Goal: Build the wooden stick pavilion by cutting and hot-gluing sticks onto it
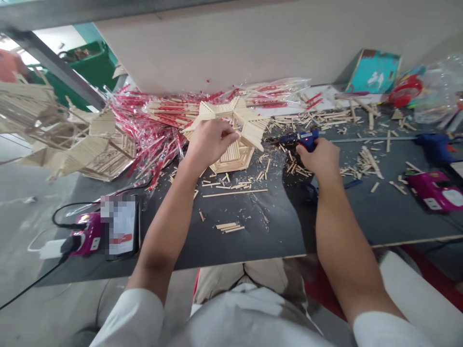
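My left hand [210, 141] is closed on a model roof built of wooden sticks [237, 130], gripping its near left side on the black table [282, 226]. My right hand [319, 155] is wrapped round the handle of a blue glue gun [302, 139]. The gun's nozzle points left toward the model, a short gap away. Loose wooden sticks [235, 193] lie scattered on the table in front of the model.
Red-and-clear stick wrappers [152, 130] pile up behind and left of the model. Other stick-built models [72, 144] stand at far left. A phone [121, 226] and a magenta device [85, 236] lie near left, another magenta device [436, 190] and a second blue glue gun [436, 144] at right.
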A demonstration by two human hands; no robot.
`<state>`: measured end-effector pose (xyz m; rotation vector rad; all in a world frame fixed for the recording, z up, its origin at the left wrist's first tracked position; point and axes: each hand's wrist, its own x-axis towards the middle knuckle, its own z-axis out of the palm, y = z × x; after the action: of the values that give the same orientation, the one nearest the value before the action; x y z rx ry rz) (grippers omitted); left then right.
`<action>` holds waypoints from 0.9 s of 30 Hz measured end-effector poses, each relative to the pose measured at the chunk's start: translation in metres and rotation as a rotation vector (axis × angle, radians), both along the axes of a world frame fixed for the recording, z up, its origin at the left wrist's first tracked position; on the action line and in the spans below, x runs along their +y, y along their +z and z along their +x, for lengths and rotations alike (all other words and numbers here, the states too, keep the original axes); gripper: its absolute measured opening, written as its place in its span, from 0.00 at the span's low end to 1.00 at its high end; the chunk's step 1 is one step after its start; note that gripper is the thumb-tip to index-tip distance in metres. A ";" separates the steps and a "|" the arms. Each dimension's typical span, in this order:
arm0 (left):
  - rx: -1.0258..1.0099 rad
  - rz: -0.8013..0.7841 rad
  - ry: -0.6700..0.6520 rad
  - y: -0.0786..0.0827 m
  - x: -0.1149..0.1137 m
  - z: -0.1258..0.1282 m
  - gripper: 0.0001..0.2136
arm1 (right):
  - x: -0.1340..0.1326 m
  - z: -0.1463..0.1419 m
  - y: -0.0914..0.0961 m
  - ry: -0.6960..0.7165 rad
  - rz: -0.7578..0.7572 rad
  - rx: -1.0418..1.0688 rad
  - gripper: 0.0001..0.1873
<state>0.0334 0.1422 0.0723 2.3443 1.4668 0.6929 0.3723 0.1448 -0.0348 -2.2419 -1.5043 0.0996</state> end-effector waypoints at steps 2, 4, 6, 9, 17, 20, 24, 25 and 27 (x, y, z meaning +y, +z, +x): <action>-0.001 -0.004 0.005 0.000 0.000 -0.001 0.14 | -0.003 -0.003 0.004 0.027 0.043 -0.004 0.20; -0.008 -0.008 0.007 0.000 0.000 -0.001 0.14 | -0.007 -0.005 0.010 0.057 0.081 0.004 0.21; -0.019 -0.002 0.003 -0.002 0.001 -0.002 0.14 | -0.010 -0.008 0.015 0.097 0.135 0.015 0.19; -0.029 0.021 -0.001 -0.005 0.002 -0.002 0.14 | -0.013 -0.018 0.022 0.185 0.275 0.027 0.15; -0.025 0.076 0.023 -0.009 0.004 -0.001 0.12 | -0.031 -0.077 0.032 0.427 0.719 0.028 0.15; -0.025 0.079 0.030 -0.009 0.003 0.000 0.12 | -0.041 -0.096 0.032 0.574 0.837 0.031 0.13; -0.029 0.097 0.023 -0.009 0.004 0.000 0.12 | -0.048 -0.112 0.027 0.768 0.901 0.049 0.10; -0.027 0.104 0.017 -0.010 0.004 0.000 0.12 | -0.049 -0.114 0.026 0.798 0.892 0.043 0.10; -0.019 0.119 0.007 -0.011 0.006 -0.001 0.12 | -0.049 -0.118 0.023 0.844 0.875 0.040 0.10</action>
<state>0.0326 0.1477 0.0614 2.4137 1.4645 0.8232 0.2543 0.0955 -0.0121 -0.8652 -1.8742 -0.2222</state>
